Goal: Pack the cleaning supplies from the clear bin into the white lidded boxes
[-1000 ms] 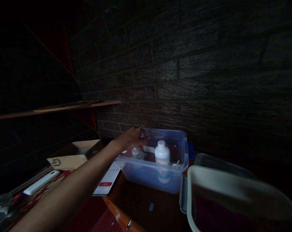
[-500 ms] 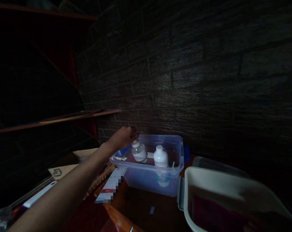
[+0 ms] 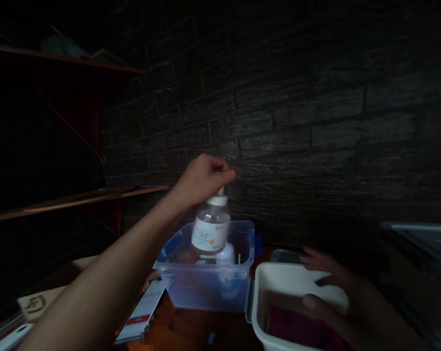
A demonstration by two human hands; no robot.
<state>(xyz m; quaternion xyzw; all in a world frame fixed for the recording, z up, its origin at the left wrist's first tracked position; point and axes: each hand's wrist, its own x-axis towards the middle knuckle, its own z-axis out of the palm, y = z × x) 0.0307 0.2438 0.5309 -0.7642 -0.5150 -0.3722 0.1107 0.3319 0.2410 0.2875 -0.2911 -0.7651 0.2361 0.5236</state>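
My left hand (image 3: 201,179) is closed round the white cap of a small clear bottle with a white label (image 3: 210,229) and holds it in the air above a translucent blue plastic box (image 3: 205,287). A white bottle (image 3: 225,254) still stands inside that box. My right hand (image 3: 324,287) rests with its fingers spread on the rim of a white lid or tray (image 3: 289,287) that lies to the right of the box.
A dark brick wall (image 3: 297,122) rises close behind the box. Wooden shelves (image 3: 74,200) run along the left. A white and red leaflet (image 3: 143,312) and a cardboard piece (image 3: 37,302) lie on the dark red table at the left.
My left hand has lifted the small clear bottle out of the blue box and well above it. My right hand has come into view on the white lid.
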